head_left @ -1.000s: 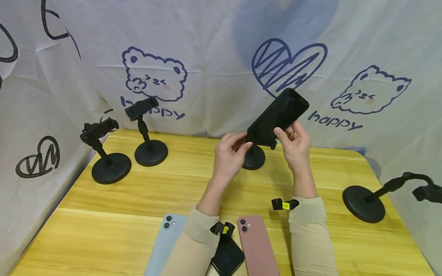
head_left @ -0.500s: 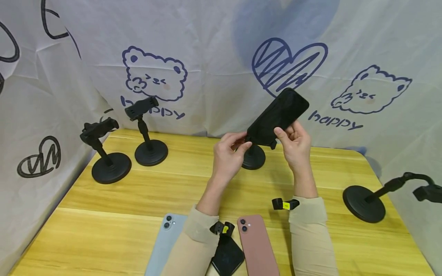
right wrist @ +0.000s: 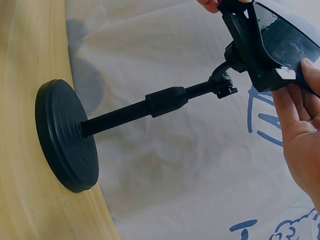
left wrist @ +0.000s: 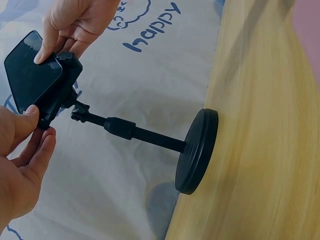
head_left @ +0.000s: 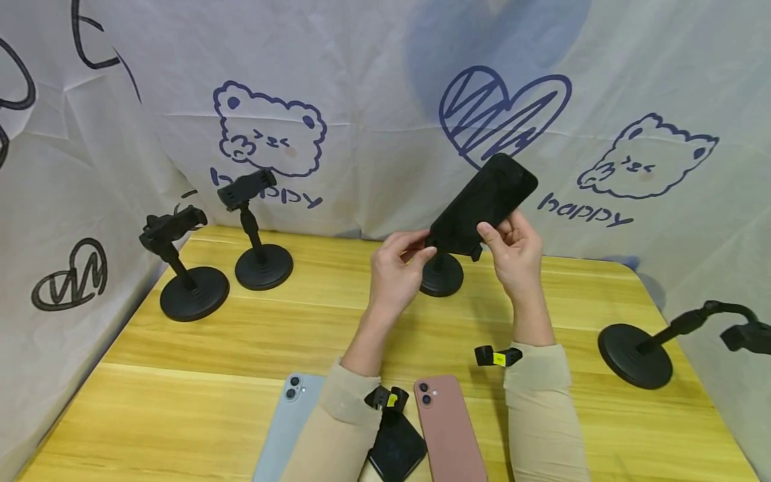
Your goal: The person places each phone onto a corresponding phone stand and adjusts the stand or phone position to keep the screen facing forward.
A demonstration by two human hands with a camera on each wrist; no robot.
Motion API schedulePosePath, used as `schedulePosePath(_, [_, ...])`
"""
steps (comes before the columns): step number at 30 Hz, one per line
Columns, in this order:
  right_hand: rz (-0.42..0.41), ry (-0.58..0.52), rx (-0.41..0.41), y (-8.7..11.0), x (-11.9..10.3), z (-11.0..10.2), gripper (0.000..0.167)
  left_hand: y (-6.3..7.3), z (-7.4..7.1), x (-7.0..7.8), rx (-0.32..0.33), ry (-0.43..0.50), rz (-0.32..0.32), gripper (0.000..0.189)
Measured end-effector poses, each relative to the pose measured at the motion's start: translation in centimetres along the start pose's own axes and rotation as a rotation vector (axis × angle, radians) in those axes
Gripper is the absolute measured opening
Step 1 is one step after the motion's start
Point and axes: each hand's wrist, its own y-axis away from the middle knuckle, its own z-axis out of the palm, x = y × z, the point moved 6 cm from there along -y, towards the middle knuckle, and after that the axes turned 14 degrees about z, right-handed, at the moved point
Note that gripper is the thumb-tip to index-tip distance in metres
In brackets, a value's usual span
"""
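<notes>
A black phone (head_left: 484, 204) lies tilted in the clamp of a black phone stand (right wrist: 167, 101), whose round base (left wrist: 199, 152) rests on the table. At the phone's lower left end, my left hand (head_left: 394, 274) pinches the clamp's end between thumb and fingers. My right hand (head_left: 519, 258) grips the phone's right edge, thumb on the screen and fingers behind. Seen from the right wrist, the clamp (right wrist: 252, 50) shows a gap beside the phone's glass. Part of the clamp is hidden behind the phone in the head view.
Two black phone stands (head_left: 264, 266) stand at the back left, and another stand (head_left: 635, 356) is on the right. A light blue phone (head_left: 295, 408), a black square object (head_left: 397, 447) and a pink phone (head_left: 450, 428) lie at the front. A printed cloth (head_left: 385, 134) hangs behind.
The phone and my left hand have shifted very slightly left. Both hands keep their hold; the other stands and phones stay where they were.
</notes>
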Motion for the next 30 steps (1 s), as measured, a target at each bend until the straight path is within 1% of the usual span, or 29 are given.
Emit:
schedulePosePath(9, [-0.022, 0.019, -0.003, 0.06, -0.16, -0.01, 0.025, 0.03, -0.05, -0.22, -0.002, 0.008, -0.017, 0.026])
schedulePosePath(19, [-0.018, 0.048, -0.003, 0.11, -0.42, -0.05, 0.023, 0.03, -0.15, -0.28, -0.003, -0.017, 0.007, 0.025])
schedulePosePath(24, [-0.025, 0.081, -0.010, 0.11, -0.46, 0.00, 0.024, 0.05, -0.30, -0.37, 0.001, -0.019, -0.008, 0.025])
schedulePosePath(30, [-0.024, 0.095, -0.019, 0.21, -0.48, 0.06, 0.023, 0.01, -0.43, -0.49, -0.007, -0.012, -0.036, 0.025])
